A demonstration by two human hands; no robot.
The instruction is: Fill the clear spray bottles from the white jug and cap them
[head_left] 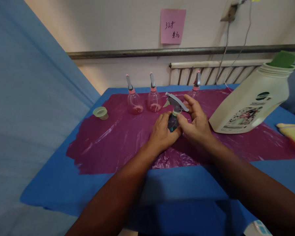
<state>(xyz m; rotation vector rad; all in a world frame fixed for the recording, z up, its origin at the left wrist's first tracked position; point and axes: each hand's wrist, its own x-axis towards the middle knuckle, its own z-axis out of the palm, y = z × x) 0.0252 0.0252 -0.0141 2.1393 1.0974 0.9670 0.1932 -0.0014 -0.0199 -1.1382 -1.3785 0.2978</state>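
Note:
A small dark spray bottle [172, 123] with a grey trigger head [176, 101] stands on the magenta plastic sheet [118, 141]. My left hand [162, 132] is wrapped around the bottle's body from the left. My right hand [195, 123] grips it from the right, with fingers up at the green collar and trigger head. Three small clear spray bottles with pink collars stand behind: one at the left [134, 100], one in the middle [153, 98], and one [196, 87] partly hidden behind my right hand.
A large white detergent jug [253, 101] with a green spout lies tilted at the right. A pale green cap [100, 112] sits at the sheet's left edge. A yellow cloth [293, 134] lies far right. Blue cloth [64, 183] covers the table; a radiator stands behind.

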